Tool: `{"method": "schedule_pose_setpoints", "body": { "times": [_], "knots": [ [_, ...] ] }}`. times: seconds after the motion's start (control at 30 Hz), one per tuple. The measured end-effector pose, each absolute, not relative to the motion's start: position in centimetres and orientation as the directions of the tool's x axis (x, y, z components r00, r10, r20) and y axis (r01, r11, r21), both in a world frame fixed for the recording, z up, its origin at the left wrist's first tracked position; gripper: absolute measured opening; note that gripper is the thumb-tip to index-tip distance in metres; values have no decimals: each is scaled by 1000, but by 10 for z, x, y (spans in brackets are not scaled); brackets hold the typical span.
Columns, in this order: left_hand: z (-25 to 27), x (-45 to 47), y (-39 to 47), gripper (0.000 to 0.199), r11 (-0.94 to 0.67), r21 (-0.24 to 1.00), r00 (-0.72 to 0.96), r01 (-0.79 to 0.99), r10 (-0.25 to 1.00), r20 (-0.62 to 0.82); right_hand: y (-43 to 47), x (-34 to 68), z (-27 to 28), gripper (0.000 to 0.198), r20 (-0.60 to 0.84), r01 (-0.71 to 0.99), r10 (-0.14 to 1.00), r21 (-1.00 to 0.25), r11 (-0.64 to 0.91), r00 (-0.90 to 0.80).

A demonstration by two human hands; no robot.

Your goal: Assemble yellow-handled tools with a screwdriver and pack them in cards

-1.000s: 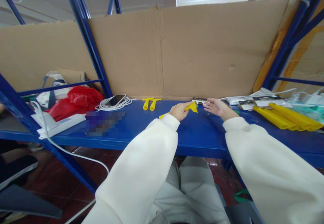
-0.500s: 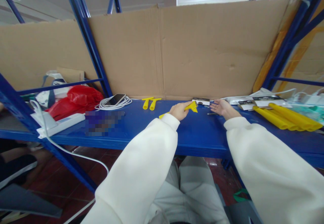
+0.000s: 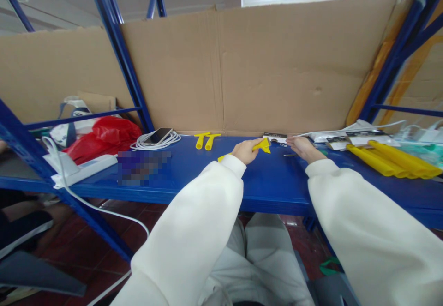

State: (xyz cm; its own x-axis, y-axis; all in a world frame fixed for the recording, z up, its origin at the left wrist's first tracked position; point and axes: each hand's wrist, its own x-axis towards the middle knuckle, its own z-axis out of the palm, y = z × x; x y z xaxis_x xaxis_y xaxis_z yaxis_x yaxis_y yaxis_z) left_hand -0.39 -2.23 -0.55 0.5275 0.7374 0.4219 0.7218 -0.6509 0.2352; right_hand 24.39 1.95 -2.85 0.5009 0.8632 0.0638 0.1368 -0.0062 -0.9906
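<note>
My left hand is closed around a yellow plastic scraper-like tool, its flared head sticking out past the fingers to the right. Part of its yellow handle shows behind the wrist. To the right, my right hand is low over the blue shelf, fingers drawn together and pointing left. Whatever is between those fingertips is too small to make out. Close to them lie a black-and-white card package and a thin dark metal piece. Two yellow T-shaped handles lie together further left.
Several yellow tubes lie at the right beside more black-and-white packages. On the left are a phone with a coiled white cable, a red bag and a white power strip. A cardboard panel backs the blue shelf.
My right hand has turned over and its spread fingers have drawn together, moving slightly left towards the card package. My left hand stays in place with the yellow tool.
</note>
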Motion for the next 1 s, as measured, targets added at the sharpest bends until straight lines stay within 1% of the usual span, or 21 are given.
{"method": "schedule_pose_setpoints", "body": {
  "times": [0.07,0.1,0.13,0.2,0.23,0.3,0.37,0.43,0.67,0.87,1.0],
  "knots": [
    [-5,-4,-23,55,-654,237,529,719,735,424,19,248,-27,20,158,255,853,-966,30,498],
    [-5,-4,-23,55,-656,237,530,717,734,425,18,251,-27,21,220,364,851,-931,36,477],
    [-5,-4,-23,55,-656,238,530,716,733,426,18,254,-26,23,278,494,855,-869,30,438],
    [-5,-4,-23,54,-656,239,530,716,733,426,17,260,-25,28,355,742,876,-670,-5,327],
    [-5,-4,-23,54,-655,240,529,717,735,424,17,262,-25,30,364,829,891,-558,-24,271],
    [-5,-4,-23,54,-651,243,526,719,738,422,18,265,-27,34,322,910,924,-410,-62,208],
    [-5,-4,-23,55,-648,244,524,722,742,418,20,267,-30,37,254,933,948,-347,-94,190],
    [-5,-4,-23,54,-645,243,523,724,744,417,23,269,-35,36,211,937,959,-332,-109,187],
    [-5,-4,-24,54,-647,233,531,726,743,408,31,275,-42,23,128,964,982,-245,-107,142],
    [-6,-4,-22,55,-654,237,534,718,737,414,24,267,-37,21,171,978,978,-190,-87,120],
    [-7,-4,-21,55,-661,239,540,712,732,416,16,259,-30,24,187,979,975,-185,-82,117]
  ]
}}
